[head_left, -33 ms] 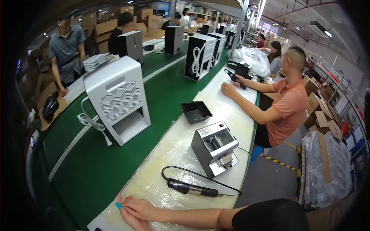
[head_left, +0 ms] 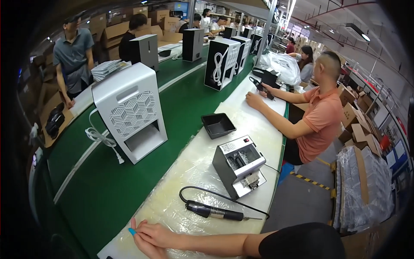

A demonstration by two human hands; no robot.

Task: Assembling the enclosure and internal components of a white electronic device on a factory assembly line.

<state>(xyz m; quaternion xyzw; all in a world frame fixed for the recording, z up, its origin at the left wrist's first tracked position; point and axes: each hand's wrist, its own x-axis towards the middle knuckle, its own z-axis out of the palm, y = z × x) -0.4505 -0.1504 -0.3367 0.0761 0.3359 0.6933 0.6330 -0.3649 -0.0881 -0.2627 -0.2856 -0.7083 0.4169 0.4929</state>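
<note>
Both hands meet at the near left end of the white work surface. My right hand [head_left: 160, 235] lies over the fingers of my left hand [head_left: 146, 248], its own fingers bent and pressed together. A small bright blue piece [head_left: 132, 231] shows at the fingertips; whether it is a finger cover or something held, I cannot make out. The left fingers are closed against the right ones and partly hidden. Nearest to the hands lies a black electric screwdriver [head_left: 214, 210] with a cable, its bit pointing right. Beyond it stands a grey screw feeder [head_left: 238, 166] with a red switch.
A black tray [head_left: 218, 125] sits past the feeder. On the green conveyor [head_left: 172, 116] stands a white appliance housing [head_left: 127, 110] with a coiled cord; black-sided housings [head_left: 222, 64] stand farther along. At right, a co-worker in an orange shirt [head_left: 321, 108] holds a black tool [head_left: 261, 86].
</note>
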